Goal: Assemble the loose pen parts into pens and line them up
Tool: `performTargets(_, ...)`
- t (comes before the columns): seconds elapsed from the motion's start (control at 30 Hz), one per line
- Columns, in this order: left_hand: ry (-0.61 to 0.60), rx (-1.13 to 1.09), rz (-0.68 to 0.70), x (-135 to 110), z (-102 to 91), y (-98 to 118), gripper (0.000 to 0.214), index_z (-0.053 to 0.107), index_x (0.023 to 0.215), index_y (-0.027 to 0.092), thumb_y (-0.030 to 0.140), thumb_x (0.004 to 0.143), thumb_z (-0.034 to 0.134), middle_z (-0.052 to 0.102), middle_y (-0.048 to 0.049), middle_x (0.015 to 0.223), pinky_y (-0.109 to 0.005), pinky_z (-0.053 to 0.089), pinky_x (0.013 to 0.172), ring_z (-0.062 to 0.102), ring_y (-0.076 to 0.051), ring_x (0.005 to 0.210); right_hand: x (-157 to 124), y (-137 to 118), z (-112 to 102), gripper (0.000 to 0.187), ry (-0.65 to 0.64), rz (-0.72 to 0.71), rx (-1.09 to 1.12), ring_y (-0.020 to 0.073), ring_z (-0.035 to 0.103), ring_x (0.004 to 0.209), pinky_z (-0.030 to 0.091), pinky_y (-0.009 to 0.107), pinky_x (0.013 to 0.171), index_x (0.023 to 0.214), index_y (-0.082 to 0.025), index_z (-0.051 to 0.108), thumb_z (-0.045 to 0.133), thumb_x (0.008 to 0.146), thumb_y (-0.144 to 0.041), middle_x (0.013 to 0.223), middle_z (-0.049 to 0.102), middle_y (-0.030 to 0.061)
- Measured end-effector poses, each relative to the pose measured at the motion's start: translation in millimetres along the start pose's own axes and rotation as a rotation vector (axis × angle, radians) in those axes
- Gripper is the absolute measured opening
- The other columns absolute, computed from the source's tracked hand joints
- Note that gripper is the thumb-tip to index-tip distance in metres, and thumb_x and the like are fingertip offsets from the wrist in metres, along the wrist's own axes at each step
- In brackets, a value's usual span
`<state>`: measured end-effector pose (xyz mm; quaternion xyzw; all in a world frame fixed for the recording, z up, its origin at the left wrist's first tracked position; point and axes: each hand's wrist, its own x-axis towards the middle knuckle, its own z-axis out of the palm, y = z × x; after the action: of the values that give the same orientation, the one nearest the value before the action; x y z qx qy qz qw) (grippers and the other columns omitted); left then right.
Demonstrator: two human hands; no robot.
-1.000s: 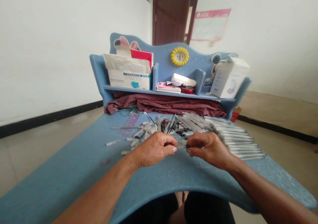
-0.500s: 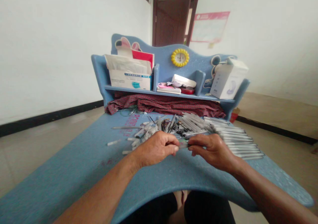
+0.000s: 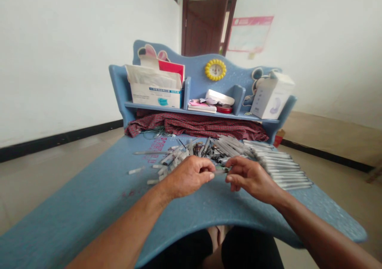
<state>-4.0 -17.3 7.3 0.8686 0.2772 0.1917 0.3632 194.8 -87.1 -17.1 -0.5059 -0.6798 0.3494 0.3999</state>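
Note:
My left hand (image 3: 191, 175) and my right hand (image 3: 249, 176) meet over the blue desk (image 3: 89, 205), both with fingers pinched together. Between the fingertips they hold a thin pen part (image 3: 221, 171), one end in each hand. Just behind the hands lies a loose heap of pen parts (image 3: 197, 151), with several white caps (image 3: 135, 170) scattered to the left. A neat row of finished pens (image 3: 283, 167) lies to the right of my right hand.
A red checked cloth (image 3: 197, 125) lies under the desk's shelf. On the shelf stand a mask box (image 3: 155, 92), a yellow clock (image 3: 215, 69) and a white carton (image 3: 270, 96). A brown door (image 3: 205, 22) is behind.
Both hands have moved slightly away from me and closer together, still pinching the thin part. The view has shifted a little.

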Motion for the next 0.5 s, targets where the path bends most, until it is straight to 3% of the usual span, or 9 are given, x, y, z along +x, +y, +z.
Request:
performTargets(0.1, -0.008, 0.018, 0.019, -1, -0.1, 0, 0.016, 0.063, 0.079, 0.012, 0.02, 0.075, 0.05, 0.054, 0.0022, 0.065, -0.02, 0.037, 0.059, 0.047, -0.01, 0.06, -1, -3, 2, 0.031, 0.023, -0.034, -0.048, 0.0107, 0.058, 0.051, 0.046, 0.022, 0.051, 0.081, -0.015, 0.057, 0.053, 0.084, -0.046, 0.06, 0.061, 0.0005)
performTargets(0.2, -0.002, 0.046, 0.033, -1, 0.8, -1, 0.016, 0.064, 0.08, 0.013, 0.02, 0.075, 0.05, 0.055, 0.0019, 0.065, -0.02, 0.037, 0.058, 0.048, -0.01, 0.061, -2, -7, 3, 0.046, 0.031, -0.001, -0.155, 0.0091, 0.054, 0.044, 0.041, 0.02, 0.045, 0.062, -0.014, 0.057, 0.043, 0.088, -0.05, 0.051, 0.055, 0.0008)
performTargets(0.37, 0.016, 0.094, 0.055, 0, 3.2, -4, 0.017, 0.065, 0.081, 0.014, 0.021, 0.075, 0.051, 0.058, 0.0016, 0.067, -0.021, 0.038, 0.06, 0.052, -0.011, 0.063, -3, -11, 4, 0.036, 0.078, 0.029, -0.069, 0.0099, 0.057, 0.046, 0.043, 0.02, 0.046, 0.084, -0.015, 0.058, 0.056, 0.08, -0.05, 0.059, 0.06, -0.0004)
performTargets(0.5, 0.008, 0.094, 0.08, -1, 4.3, -4, 0.018, 0.065, 0.083, 0.013, 0.021, 0.075, 0.05, 0.06, 0.001, 0.07, -0.021, 0.038, 0.062, 0.054, -0.012, 0.066, -5, -13, 6, 0.048, 0.062, 0.091, -0.135, 0.0085, 0.053, 0.041, 0.039, 0.019, 0.042, 0.061, -0.015, 0.053, 0.042, 0.087, -0.053, 0.051, 0.057, 0.0016)
